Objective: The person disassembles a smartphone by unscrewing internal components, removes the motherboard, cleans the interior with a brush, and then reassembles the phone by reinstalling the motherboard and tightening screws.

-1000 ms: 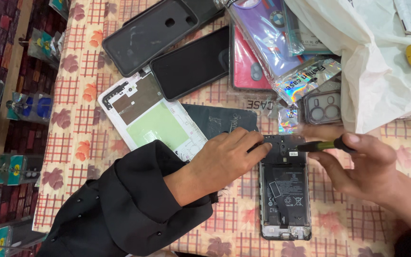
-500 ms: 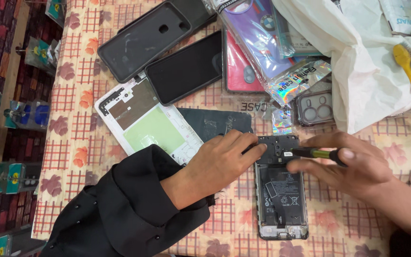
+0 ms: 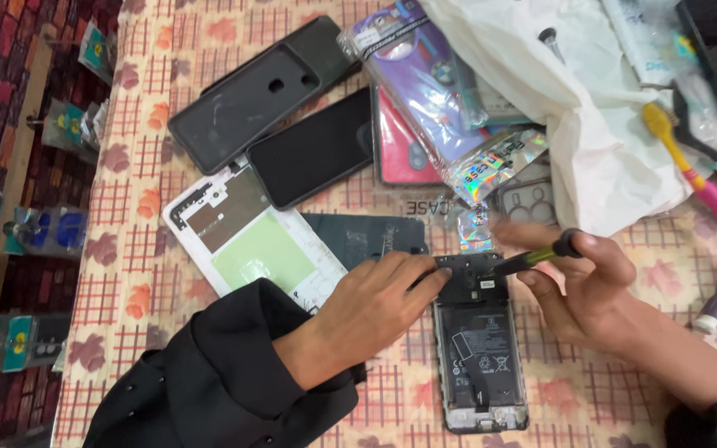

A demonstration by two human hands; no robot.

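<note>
At the near edge of the desk [image 3: 168, 108] lies the opened phone [image 3: 480, 353], its back cover already off, so the battery [image 3: 479, 357] and the dark upper board cover [image 3: 470, 278] are bare to see. The left hand [image 3: 375, 311], coming out of a black sleeve [image 3: 226, 382], presses flat with its fingers together on the upper left corner of this phone and holds it steady; it does not grasp anything, only presses down. The right hand [image 3: 587, 286] has its grip closed on a thin screwdriver with yellow-green shaft [image 3: 537, 257], and the tip points at the upper part of the phone, near the camera area. Whether the tip sits in a screw I cannot tell.

So, as I judge it, the opening is done and the work is now at the screws of the upper cover; that cover is in its place, and the battery and lower part look untouched.

Just beyond the left hand lies a dark back cover [image 3: 367, 236], and beside it a white middle frame with a green patch [image 3: 251, 241]. Further, toward the far edge, lie a black phone screen [image 3: 313, 153] and a dark grey case [image 3: 246, 104]. At the far right are packed cases in purple and shiny foil [image 3: 450, 91], a white plastic bag [image 3: 574, 124] and a yellow and pink toothbrush [image 3: 699, 178].
</note>
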